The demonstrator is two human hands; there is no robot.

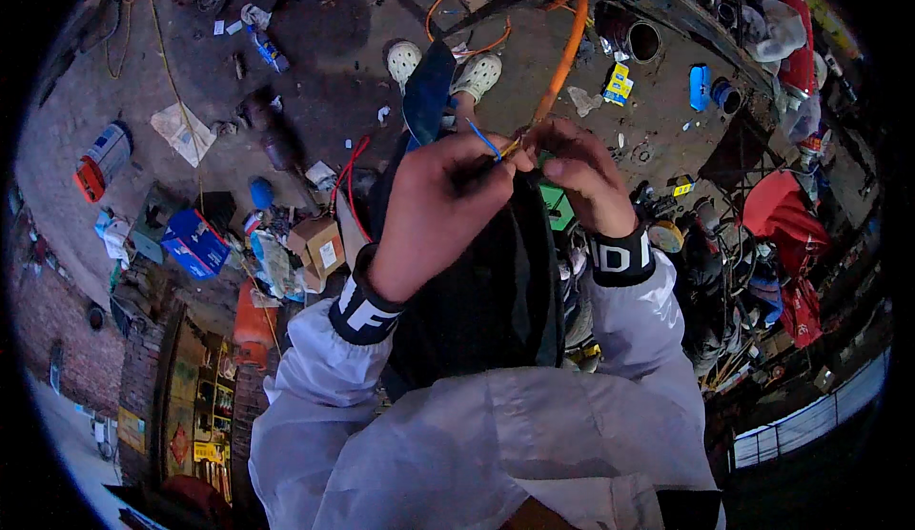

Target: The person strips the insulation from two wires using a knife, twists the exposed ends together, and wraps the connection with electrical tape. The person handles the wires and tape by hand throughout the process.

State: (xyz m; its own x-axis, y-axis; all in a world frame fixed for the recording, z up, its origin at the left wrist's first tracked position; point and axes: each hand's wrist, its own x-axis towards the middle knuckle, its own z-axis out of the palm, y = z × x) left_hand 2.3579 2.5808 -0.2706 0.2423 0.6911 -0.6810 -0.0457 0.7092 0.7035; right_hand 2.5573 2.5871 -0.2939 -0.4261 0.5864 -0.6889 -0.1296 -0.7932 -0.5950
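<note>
Both my hands meet in front of me at the end of a thick orange cable (564, 58) that comes down from the top of the view. My left hand (434, 211) is closed, thumb and fingertips pinched on a thin yellow wire (510, 149). A thin blue wire (483, 137) sticks up beside those fingertips, pointing away to the left. Curled round the lower end of the orange cable, my right hand (589, 175) has its fingers close to the left ones. The fingers partly cover where the wires leave the cable.
Beyond my hands stands a person in light clogs (477, 74). A dark blue flat panel (429, 91) is near my left hand. Boxes, including a blue one (193, 244), and an orange gas cylinder (254, 325) lie left. Clutter and red bags (783, 215) crowd the right.
</note>
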